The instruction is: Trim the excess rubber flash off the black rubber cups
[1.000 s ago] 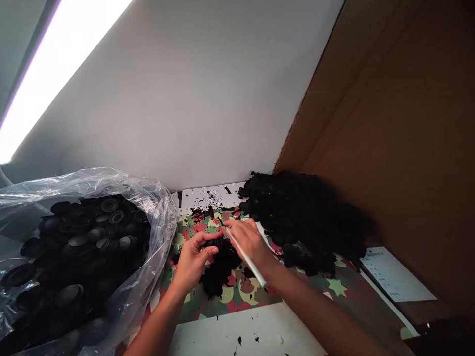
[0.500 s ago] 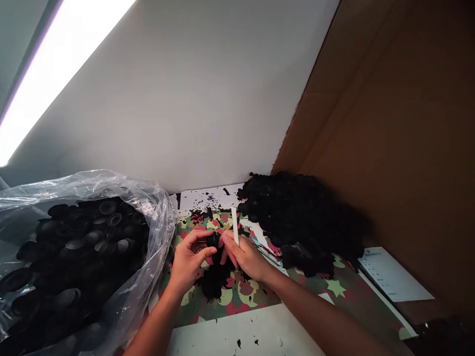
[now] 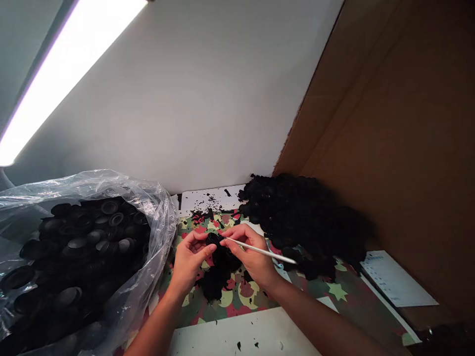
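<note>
My left hand [image 3: 188, 259] holds a small round black ribbed rubber part [image 3: 213, 240] between thumb and fingers. My right hand [image 3: 256, 252] is closed on a slim white pen-like stick [image 3: 274, 252], pinched near its left end. That end reaches the rubber part's edge; its tip is too small to make out. The stick's other end points to the right, over my wrist. Below both hands lies a clump of black scraps [image 3: 215, 281] on the camouflage-patterned mat [image 3: 256, 301].
At left, a clear plastic bag [image 3: 163, 212] holds many similar black parts [image 3: 94, 247]. A large black heap [image 3: 297, 217] stands at back right against the cardboard [image 3: 371, 123]. A printed white card [image 3: 397, 279] lies at right. Black crumbs dot the white sheet [image 3: 222, 198].
The white stick has swung from upright to nearly level, pointing right. My right hand has turned with it, and the rubber part has tilted to show its round face.
</note>
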### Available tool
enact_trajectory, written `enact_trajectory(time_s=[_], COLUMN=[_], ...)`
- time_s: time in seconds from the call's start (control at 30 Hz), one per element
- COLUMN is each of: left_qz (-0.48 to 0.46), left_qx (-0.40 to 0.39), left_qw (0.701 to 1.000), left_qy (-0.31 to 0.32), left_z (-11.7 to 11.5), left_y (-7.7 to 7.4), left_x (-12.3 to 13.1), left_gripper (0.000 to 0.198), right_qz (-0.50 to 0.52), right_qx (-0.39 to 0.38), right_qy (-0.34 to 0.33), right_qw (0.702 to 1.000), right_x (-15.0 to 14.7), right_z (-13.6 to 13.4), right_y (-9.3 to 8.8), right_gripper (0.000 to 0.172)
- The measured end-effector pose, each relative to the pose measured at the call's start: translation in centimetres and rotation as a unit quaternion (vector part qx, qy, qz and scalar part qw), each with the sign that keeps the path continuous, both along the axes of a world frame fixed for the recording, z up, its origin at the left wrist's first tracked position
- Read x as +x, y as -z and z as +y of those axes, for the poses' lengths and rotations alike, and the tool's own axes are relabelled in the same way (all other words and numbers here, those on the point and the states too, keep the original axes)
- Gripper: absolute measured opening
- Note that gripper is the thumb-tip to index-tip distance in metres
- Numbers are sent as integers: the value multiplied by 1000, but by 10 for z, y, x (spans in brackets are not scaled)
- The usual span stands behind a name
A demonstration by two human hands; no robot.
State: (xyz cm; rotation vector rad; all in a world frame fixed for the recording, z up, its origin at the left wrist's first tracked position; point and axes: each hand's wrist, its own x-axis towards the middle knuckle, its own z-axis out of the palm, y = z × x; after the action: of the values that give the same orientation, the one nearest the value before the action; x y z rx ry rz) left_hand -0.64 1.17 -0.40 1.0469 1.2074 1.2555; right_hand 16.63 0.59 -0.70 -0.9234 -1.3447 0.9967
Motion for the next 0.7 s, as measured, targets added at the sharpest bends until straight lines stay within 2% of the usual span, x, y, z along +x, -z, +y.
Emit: enact_trajectory(time_s=[0.13,0.43,0.7], left_qz=[15,22,122], left_qx=[18,33,103], left_qw=[1000,999,987], left_qy=[11,25,-15], left_z=[-2,-3,-10], left_y=[-2,-4,4], left_x=[2,4,6], left_gripper=[38,39,30], right_qz=[-58,-132,-167], right_qx=[57,68,128], right_qy=[-11,-36,33], right_qw=[997,988,977], right_x=[1,2,-7], right_z=[-5,-5,-9], right_y=[-8,-9,3], right_gripper=[15,16,15])
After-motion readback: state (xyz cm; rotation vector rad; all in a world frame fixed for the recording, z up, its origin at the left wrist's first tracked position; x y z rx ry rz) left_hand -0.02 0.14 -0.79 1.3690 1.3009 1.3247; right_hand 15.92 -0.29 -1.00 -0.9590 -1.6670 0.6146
